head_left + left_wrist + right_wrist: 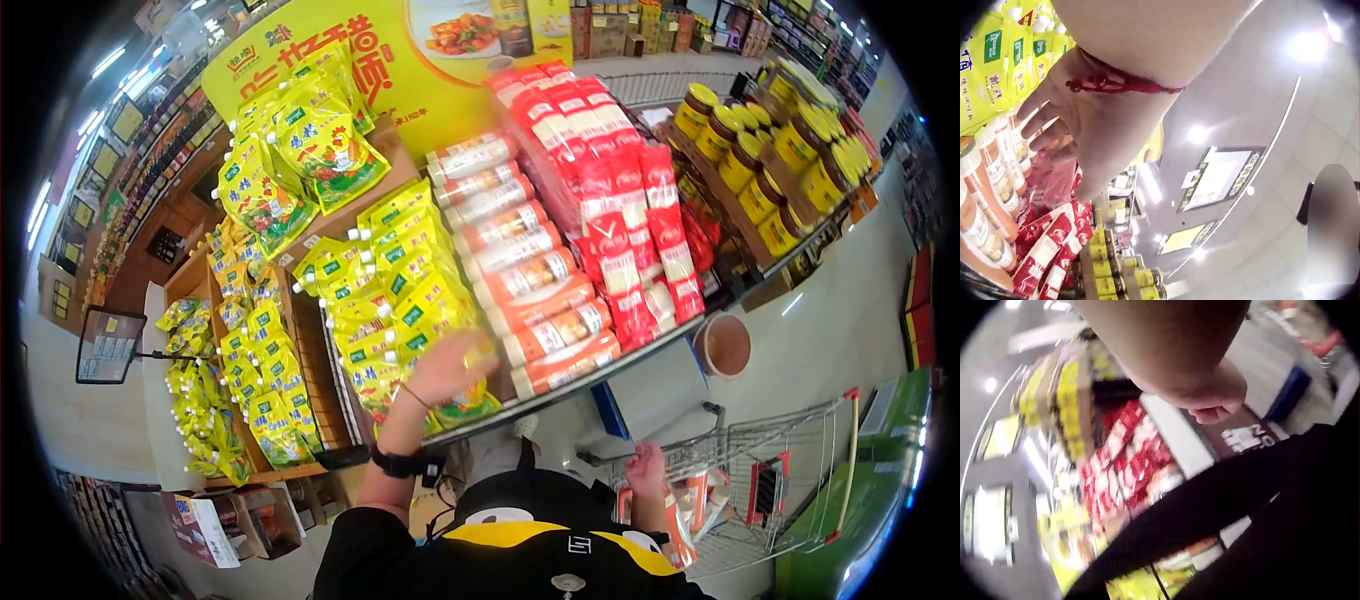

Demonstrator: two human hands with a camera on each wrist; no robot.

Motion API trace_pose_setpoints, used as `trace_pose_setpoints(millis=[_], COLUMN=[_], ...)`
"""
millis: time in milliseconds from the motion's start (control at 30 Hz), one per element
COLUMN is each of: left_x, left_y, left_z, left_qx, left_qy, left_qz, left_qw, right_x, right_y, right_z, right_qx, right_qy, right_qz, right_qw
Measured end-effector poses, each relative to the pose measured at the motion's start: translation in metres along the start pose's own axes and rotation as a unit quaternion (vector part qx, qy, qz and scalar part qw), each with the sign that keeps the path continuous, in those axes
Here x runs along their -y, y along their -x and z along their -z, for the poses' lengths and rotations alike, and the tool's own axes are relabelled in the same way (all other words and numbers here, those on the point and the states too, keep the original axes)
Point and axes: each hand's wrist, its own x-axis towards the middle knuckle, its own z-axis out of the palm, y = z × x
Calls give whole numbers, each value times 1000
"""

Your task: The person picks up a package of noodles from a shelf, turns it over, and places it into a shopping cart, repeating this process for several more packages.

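The left hand [450, 368] reaches over the front of the display, above yellow bags [425, 305] and beside the wrapped noodle rolls [545, 275]. Its fingers are spread and nothing is held, as the left wrist view shows the hand [1063, 115] near yellow pouches [988, 69] and red packs [1047, 244]. Beside the body, the right hand [647, 472] hangs near the shopping cart with loosely curled fingers. No item shows in the right hand [1219, 394] in the right wrist view, where it is beyond the display edge [1175, 437].
A wire shopping cart [790, 480] with packages inside stands at the right. Behind it are green boxes [875, 510]. A round bin [722, 345] is by the display corner. Jars with yellow lids [740, 160] fill the right rack; more yellow pouches [270, 380] fill wooden bins at left.
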Motion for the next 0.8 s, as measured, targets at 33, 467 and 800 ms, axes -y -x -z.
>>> trace_pose_setpoints(millis=[33,467,800], left_x=[8,59,57], left_y=[-1,123,107], left_z=[-6,-82,-77], left_qx=[42,41,39], left_qy=[-4,-101,-144], left_qz=[-16,288,403], left_qw=[999,951,903], right_x=[12,70,-36], right_y=[18,26,-190], right_z=[-55,-557,-787], right_qx=[50,508,382], right_qy=[79,541,717], right_qz=[20,290,581], right_qw=[995,604,51])
